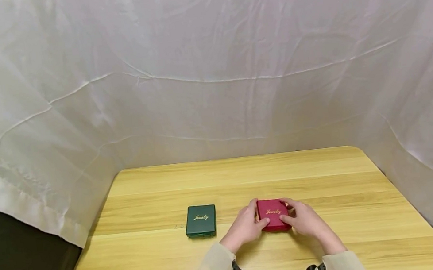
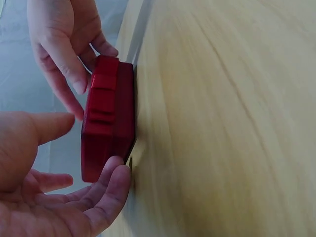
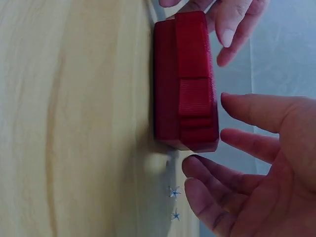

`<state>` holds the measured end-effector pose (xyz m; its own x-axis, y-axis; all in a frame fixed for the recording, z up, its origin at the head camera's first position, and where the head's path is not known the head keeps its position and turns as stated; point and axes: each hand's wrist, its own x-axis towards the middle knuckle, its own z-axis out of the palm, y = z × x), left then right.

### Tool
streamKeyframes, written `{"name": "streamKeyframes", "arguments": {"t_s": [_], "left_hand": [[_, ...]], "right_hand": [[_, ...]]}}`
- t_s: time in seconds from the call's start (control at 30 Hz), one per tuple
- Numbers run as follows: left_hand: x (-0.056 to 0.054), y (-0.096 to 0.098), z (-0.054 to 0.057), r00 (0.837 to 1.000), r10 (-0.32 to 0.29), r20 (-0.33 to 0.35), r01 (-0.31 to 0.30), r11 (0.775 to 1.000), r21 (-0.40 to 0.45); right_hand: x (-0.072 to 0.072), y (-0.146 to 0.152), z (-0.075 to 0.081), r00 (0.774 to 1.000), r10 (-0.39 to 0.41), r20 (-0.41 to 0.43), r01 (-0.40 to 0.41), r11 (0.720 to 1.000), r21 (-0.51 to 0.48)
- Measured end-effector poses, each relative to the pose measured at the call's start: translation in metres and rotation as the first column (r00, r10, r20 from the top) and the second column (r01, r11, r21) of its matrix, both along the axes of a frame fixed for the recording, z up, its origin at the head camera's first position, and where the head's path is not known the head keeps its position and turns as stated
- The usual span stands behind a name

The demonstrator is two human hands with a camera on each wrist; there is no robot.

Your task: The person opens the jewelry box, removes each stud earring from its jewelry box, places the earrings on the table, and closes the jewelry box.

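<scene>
A closed red jewelry box [image 1: 272,214] with gold "Jewelry" lettering sits on the wooden table between both hands. Its front carries a ribbed red ribbon bow [image 2: 102,98], which also shows in the right wrist view. My left hand [image 1: 249,223] surrounds the box's left side; the fingertips are at that side, while the thumb stands slightly off the lid in the left wrist view. Around the right side is my right hand [image 1: 304,218], fingers loosely bent and thumb a little apart from the lid [image 3: 210,98]. Two small shiny star-shaped pieces [image 3: 174,192] lie beyond the right fingers.
A closed dark green jewelry box [image 1: 201,221] with the same lettering stands to the left on the table [image 1: 237,177]. Faint tiny items [image 1: 179,226] lie beside it. Pale cloth [image 1: 213,108] hangs around the table's back and sides.
</scene>
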<state>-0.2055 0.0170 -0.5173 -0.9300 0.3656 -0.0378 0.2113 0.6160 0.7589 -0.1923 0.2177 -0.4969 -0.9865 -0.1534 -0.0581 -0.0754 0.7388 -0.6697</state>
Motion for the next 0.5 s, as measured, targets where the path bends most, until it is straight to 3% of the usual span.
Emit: {"name": "streamKeyframes", "arguments": {"t_s": [0.17, 0.5], "left_hand": [[-0.001, -0.013, 0.008, 0.999, 0.033, 0.011, -0.033, 0.999, 0.001], [-0.009, -0.064, 0.043, 0.988, 0.054, -0.142, -0.065, 0.995, -0.071]], "right_hand": [[-0.004, 0.01, 0.002, 0.999, 0.015, -0.033, -0.014, 1.0, 0.014], [-0.013, 0.039, 0.009, 0.979, 0.072, -0.193, -0.045, 0.989, 0.14]]}}
